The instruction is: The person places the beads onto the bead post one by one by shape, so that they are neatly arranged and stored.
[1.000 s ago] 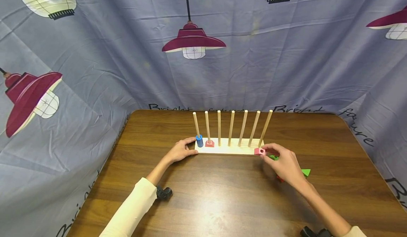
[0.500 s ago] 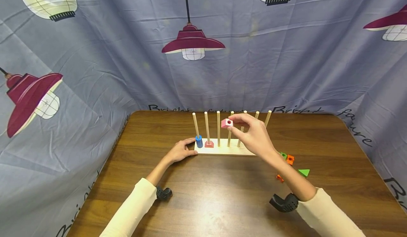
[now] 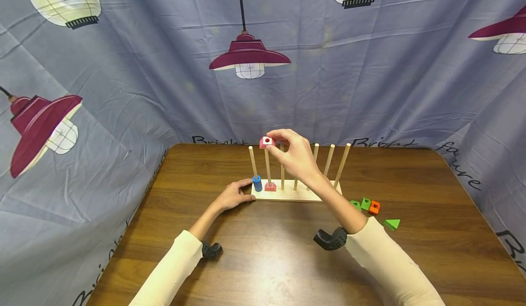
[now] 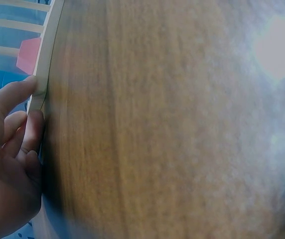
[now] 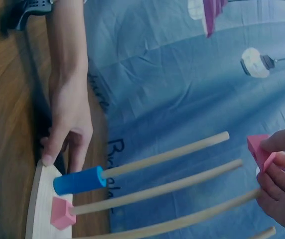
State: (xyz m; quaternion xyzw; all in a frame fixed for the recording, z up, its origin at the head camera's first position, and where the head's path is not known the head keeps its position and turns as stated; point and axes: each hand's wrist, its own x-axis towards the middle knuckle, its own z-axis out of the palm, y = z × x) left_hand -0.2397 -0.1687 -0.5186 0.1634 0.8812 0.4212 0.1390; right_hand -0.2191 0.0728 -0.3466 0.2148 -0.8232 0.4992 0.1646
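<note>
Thumb and fingers of my right hand point(image 3: 296, 157) pinch a small pink block point(image 3: 265, 143) with a round hole. In the head view it overlaps the top of the second peg from the left; in the right wrist view it is close to the peg tips. My left hand point(image 3: 231, 197) grips the left end of a pale wooden pegboard point(image 3: 296, 196), its thumb point(image 4: 20, 92) at the front edge. A blue cylinder point(image 3: 257, 184) sits low on the leftmost peg. Another pink block point(image 5: 62, 213) sits at the base of the second peg.
Several upright wooden pegs point(image 3: 342, 166) stand along the board. To its right lie green blocks point(image 3: 365, 203), an orange block point(image 3: 374, 207) and a green triangular block point(image 3: 392, 224). A printed curtain point(image 3: 263, 100) hangs behind the brown table point(image 3: 263, 260).
My right hand has carried the pink block from the board's right end up and left to the second peg's top. My left hand stays at the board's left end.
</note>
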